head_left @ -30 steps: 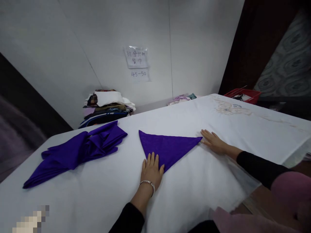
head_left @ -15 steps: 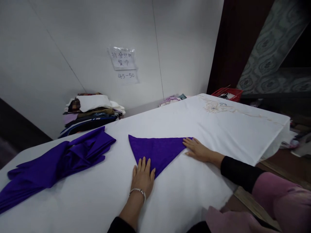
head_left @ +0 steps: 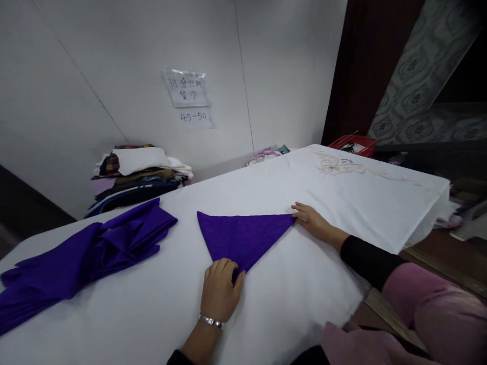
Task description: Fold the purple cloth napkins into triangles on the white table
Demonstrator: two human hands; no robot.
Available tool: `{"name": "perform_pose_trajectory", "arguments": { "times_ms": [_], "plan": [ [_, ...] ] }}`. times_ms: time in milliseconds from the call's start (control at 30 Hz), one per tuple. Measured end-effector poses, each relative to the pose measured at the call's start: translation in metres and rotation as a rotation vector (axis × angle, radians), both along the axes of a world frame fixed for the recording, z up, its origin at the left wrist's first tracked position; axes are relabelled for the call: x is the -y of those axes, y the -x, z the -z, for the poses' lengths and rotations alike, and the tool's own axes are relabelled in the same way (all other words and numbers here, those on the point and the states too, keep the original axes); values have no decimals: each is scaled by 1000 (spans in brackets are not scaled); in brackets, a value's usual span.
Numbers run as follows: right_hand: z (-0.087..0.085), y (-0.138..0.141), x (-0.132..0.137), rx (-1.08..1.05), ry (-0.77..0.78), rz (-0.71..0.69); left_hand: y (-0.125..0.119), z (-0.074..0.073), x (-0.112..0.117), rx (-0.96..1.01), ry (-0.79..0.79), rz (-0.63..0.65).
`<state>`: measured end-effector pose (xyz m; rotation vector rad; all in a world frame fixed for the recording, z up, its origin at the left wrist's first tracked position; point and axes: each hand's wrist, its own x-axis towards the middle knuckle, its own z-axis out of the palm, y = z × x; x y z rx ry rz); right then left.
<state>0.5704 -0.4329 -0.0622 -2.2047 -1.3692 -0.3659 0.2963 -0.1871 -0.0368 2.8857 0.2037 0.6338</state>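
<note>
A purple cloth folded into a triangle [head_left: 241, 235] lies flat on the white-covered table [head_left: 289, 294]. My left hand [head_left: 219, 290], with a silver bracelet at the wrist, has its fingers curled and pinches the triangle's near corner. My right hand [head_left: 310, 219] pinches the triangle's right-hand tip, fingers drawn together. Both arms wear black sleeves.
A heap of loose purple cloths [head_left: 83, 253] lies at the left of the table. A stack of folded fabrics [head_left: 139, 172] sits against the white wall, under a paper note [head_left: 186, 88]. More cloth [head_left: 266, 154] and a red basket [head_left: 353, 144] lie at the far side.
Both hands lay flat on the triangle's corners; now the fingers of each have curled and pinch the corners. The view has shifted slightly to the right.
</note>
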Motion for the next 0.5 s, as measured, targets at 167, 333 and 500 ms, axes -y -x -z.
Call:
{"name": "perform_pose_trajectory", "arguments": {
  "times_ms": [167,333,500],
  "plan": [
    [-13,-2,-12,85,15,-22,1,2,-2,-11,-16,25],
    [-7,-2,-17,116,-6,55,2,0,1,-24,-53,38],
    [4,-6,-7,71,111,-9,6,0,3,-62,-56,41]
  ]
}}
